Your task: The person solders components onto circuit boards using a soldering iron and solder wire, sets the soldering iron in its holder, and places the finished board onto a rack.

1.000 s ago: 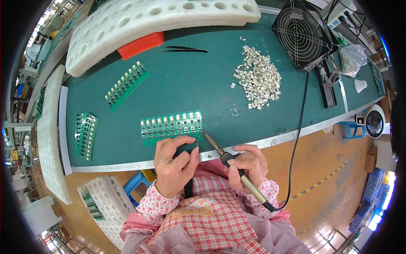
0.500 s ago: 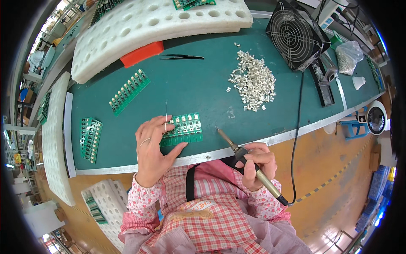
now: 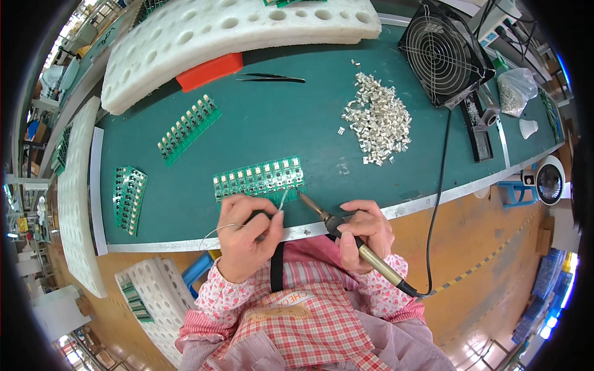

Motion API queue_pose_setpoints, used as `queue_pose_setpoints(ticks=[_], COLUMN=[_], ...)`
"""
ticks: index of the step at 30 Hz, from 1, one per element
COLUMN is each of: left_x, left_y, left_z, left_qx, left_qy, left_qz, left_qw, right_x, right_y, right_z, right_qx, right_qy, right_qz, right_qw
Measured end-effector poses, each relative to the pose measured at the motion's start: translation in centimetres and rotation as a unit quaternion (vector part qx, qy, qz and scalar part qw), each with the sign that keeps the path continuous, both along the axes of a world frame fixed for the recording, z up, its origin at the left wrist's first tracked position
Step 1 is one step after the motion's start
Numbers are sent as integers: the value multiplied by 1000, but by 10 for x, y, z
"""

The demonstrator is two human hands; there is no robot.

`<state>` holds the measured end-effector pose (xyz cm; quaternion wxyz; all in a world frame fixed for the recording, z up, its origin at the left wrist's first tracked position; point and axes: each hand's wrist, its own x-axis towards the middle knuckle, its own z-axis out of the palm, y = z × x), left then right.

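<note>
A green circuit board [image 3: 258, 173] with a row of small white connectors lies near the front edge of the bench. My left hand [image 3: 247, 241] is closed in a pinch on a thin solder wire [image 3: 284, 199]. One end of the wire points up at the board's right part, while the rest loops out to the left. My right hand [image 3: 367, 234] grips a soldering iron [image 3: 380, 264], its tip close to the board's lower right corner. Whether the tip touches the board I cannot tell.
A heap of small white connectors [image 3: 378, 120] lies right of centre, below a black fan [image 3: 438, 59]. Black tweezers [image 3: 272, 78] lie near a red block [image 3: 210, 71] and white perforated foam [image 3: 204, 46]. More boards [image 3: 189, 130] are at left. The iron's cord [image 3: 443, 167] crosses the bench edge.
My left hand has left the board's surface and now pinches the solder wire below it. The board is fully exposed. The iron's tip has moved left to the board's right end.
</note>
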<state>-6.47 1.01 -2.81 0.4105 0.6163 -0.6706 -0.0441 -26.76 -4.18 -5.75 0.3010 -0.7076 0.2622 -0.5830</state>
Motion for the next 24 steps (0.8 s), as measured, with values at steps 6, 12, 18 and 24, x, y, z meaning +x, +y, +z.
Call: queue_pose_setpoints(ticks=[6, 12, 18, 24], left_x=[0, 1, -3, -4], left_y=[0, -1, -5, -5], left_z=[-1, 0, 0, 1], left_qx=[17, 26, 33, 25], left_qy=[5, -1, -24, -35], left_qz=[-30, -46, -28, -30], left_qw=[999, 999, 999, 999], right_x=[1, 1, 0, 1], right_y=[0, 0, -1, -1], right_z=[0, 0, 0, -2], right_qx=[2, 3, -12, -8], right_qy=[22, 47, 66, 59], right_qz=[-8, -7, -12, -7], right_qw=[1000, 999, 998, 998])
